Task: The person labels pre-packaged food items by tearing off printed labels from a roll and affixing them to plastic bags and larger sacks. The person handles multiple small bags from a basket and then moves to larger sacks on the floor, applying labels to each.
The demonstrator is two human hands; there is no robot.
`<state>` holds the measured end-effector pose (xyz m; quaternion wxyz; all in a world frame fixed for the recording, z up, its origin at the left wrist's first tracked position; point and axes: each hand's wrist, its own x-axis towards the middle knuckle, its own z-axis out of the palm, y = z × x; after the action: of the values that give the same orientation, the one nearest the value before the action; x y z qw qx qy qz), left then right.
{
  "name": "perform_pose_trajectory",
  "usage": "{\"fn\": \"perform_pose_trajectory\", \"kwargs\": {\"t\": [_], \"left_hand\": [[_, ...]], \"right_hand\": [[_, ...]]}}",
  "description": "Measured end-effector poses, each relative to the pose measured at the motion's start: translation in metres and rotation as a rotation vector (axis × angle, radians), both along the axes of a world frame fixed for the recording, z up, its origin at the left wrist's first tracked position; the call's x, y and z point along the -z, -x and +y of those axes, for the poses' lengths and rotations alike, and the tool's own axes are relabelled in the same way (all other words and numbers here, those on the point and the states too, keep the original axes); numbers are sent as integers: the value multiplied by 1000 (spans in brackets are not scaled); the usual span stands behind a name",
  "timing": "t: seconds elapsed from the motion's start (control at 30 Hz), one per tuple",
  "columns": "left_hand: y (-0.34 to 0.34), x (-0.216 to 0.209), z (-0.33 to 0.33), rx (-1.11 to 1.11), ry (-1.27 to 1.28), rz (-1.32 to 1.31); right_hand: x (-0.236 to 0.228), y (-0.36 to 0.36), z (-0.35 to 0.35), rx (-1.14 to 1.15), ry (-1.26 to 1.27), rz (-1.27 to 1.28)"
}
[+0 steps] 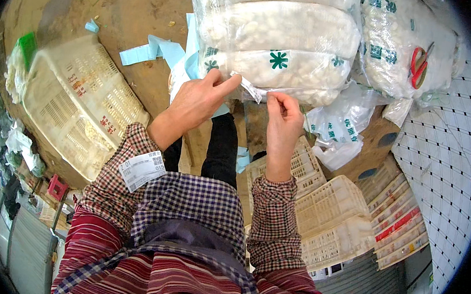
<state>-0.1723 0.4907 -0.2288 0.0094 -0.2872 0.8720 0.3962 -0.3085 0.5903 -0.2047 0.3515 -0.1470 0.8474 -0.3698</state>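
A narrow white printed label lies tilted at the near edge of a large clear plastic bag, packed with pale, lumpy goods and marked in green. My left hand pinches the label's upper left end between thumb and forefinger. Just beyond the label's lower right end, my right hand is closed, thumb and fingertips pressed together against the bag's edge. Whatever those right fingertips hold is too small to make out. A white printed sticker is on my left sleeve.
Light blue paper strips trail left of the bag. Red-handled scissors rest on a second filled bag at right. Loose clear plastic lies below it. Cream plastic crates stand at left, with others at lower right.
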Motion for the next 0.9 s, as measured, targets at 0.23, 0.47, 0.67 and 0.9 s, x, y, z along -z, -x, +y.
{"fn": "perform_pose_trajectory", "kwargs": {"t": [0.23, 0.47, 0.67, 0.9], "left_hand": [[-7, 8, 0, 34, 66, 49], [-14, 12, 0, 38, 28, 54], [-16, 12, 0, 49, 19, 38], [-14, 12, 0, 10, 47, 92]], "right_hand": [[5, -2, -1, 50, -105, -328], [4, -15, -4, 219, 125, -290], [4, -9, -4, 188, 160, -272], [2, -2, -3, 224, 120, -272]]}}
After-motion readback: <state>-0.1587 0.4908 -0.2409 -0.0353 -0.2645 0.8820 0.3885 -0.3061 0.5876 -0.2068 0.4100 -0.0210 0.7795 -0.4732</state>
